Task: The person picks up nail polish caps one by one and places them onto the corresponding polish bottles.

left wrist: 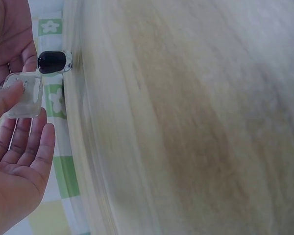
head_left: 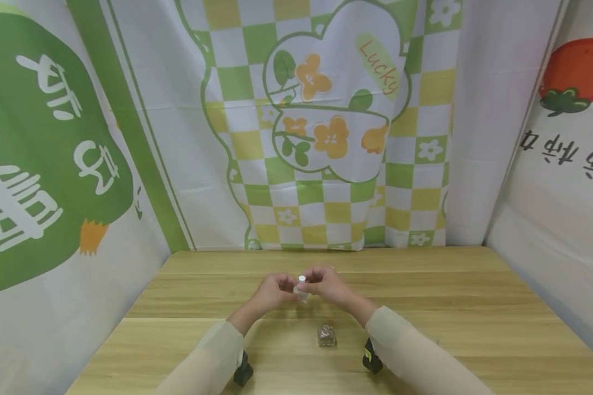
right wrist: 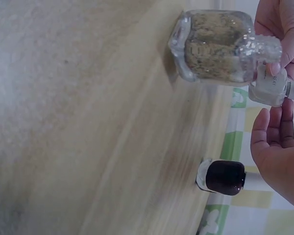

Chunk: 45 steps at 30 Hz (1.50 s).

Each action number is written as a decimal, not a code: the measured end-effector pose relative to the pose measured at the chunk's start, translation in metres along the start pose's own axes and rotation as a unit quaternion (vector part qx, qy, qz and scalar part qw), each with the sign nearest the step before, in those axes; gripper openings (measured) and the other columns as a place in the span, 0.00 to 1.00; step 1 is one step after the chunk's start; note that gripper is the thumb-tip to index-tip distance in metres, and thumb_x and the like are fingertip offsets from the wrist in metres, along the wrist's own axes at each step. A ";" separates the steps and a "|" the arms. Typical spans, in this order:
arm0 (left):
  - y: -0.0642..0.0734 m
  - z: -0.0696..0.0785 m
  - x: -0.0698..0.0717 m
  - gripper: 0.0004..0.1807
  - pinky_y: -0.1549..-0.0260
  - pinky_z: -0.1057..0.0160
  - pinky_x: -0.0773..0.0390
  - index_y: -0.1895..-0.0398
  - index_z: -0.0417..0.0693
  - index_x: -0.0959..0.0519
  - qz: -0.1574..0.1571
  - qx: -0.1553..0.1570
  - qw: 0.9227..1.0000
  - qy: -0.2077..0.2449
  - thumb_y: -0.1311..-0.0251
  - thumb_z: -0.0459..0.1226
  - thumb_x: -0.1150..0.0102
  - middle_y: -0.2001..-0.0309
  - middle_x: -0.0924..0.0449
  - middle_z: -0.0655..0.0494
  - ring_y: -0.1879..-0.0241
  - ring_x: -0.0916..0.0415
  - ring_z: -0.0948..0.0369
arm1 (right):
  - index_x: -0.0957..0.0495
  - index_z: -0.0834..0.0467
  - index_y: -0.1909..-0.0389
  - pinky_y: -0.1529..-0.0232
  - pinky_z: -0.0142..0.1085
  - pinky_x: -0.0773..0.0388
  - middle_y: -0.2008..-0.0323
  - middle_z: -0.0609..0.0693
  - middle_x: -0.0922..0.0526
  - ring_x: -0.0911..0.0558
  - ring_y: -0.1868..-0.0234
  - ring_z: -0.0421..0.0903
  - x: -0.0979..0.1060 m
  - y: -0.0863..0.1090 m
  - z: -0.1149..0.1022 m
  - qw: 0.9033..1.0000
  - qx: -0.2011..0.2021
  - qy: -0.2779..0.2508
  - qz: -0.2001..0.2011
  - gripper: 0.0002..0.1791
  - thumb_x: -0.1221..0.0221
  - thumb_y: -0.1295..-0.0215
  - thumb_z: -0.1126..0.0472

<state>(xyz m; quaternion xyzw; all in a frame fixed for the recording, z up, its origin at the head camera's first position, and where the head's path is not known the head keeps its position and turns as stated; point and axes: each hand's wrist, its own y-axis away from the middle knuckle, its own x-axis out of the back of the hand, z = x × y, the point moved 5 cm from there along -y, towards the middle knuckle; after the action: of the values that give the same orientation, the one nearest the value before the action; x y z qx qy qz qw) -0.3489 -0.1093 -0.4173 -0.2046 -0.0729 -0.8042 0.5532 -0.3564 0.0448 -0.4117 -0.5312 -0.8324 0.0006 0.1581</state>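
Both hands meet over the table at a small clear nail polish bottle (head_left: 301,291) with a white cap. Its glass body (right wrist: 268,89) carries small print in the right wrist view. My left hand (head_left: 274,289) pinches the body, its thumb lying on the glass. My right hand (head_left: 328,283) pinches the white cap from the other side. Nearer me on the table stands a glitter nail polish bottle (head_left: 326,335), large in the right wrist view with gold-brown flakes (right wrist: 218,46). A dark nail polish bottle (left wrist: 53,62) stands beyond the hands; the head view does not plainly show it.
The wooden table (head_left: 449,318) ends at a hanging green-and-white checked cloth (head_left: 326,214) behind. Printed white cloths (head_left: 548,214) hang at both sides. A black wrist device (head_left: 244,371) sits under the left sleeve, another (head_left: 371,357) under the right.
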 end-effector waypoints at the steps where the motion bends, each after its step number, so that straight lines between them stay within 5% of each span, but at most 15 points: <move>1: -0.003 -0.007 0.000 0.14 0.57 0.53 0.20 0.58 0.34 0.22 0.002 0.002 1.000 -0.001 0.48 0.27 0.32 0.62 0.19 0.50 0.60 0.23 0.56 | 0.22 0.67 0.60 0.54 0.52 0.22 0.67 0.51 0.19 0.22 0.65 0.43 -0.001 0.000 0.002 1.000 -0.003 0.002 0.002 0.11 0.36 0.37 0.64; 18: -0.007 -0.015 -0.004 0.14 0.60 0.59 0.19 0.62 0.35 0.20 0.009 -0.003 0.999 -0.048 0.54 0.27 0.30 0.64 0.19 0.52 0.62 0.20 0.55 | 0.21 0.67 0.61 0.56 0.50 0.21 0.67 0.52 0.19 0.22 0.66 0.43 -0.008 -0.001 0.012 0.999 -0.022 0.007 0.024 0.11 0.34 0.41 0.65; 28: -0.009 -0.016 -0.005 0.13 0.58 0.57 0.20 0.63 0.37 0.20 0.005 -0.003 0.998 -0.068 0.53 0.28 0.29 0.64 0.19 0.53 0.61 0.21 0.55 | 0.23 0.72 0.60 0.54 0.56 0.23 0.65 0.60 0.19 0.22 0.66 0.44 -0.012 0.012 -0.016 1.000 -0.020 0.015 0.017 0.10 0.38 0.38 0.70; 37: -0.010 -0.021 -0.007 0.13 0.61 0.58 0.19 0.63 0.38 0.20 -0.002 0.009 0.997 -0.078 0.52 0.28 0.29 0.64 0.19 0.54 0.62 0.21 0.56 | 0.22 0.66 0.60 0.58 0.47 0.21 0.66 0.51 0.19 0.22 0.65 0.43 -0.010 -0.002 0.019 0.999 -0.037 0.024 0.017 0.10 0.35 0.39 0.64; 45: -0.011 -0.025 -0.008 0.13 0.59 0.58 0.20 0.61 0.38 0.21 -0.009 0.018 0.997 -0.079 0.51 0.27 0.30 0.65 0.20 0.55 0.62 0.22 0.58 | 0.21 0.66 0.61 0.60 0.49 0.21 0.67 0.51 0.19 0.23 0.67 0.42 -0.010 -0.004 0.023 0.999 -0.032 0.035 0.017 0.10 0.34 0.39 0.64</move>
<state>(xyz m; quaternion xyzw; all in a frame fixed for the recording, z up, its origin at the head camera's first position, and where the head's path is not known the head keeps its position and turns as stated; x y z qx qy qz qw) -0.3632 -0.1073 -0.4422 -0.2566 -0.1330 -0.7892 0.5419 -0.3619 0.0384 -0.4358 -0.5495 -0.8170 -0.0420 0.1696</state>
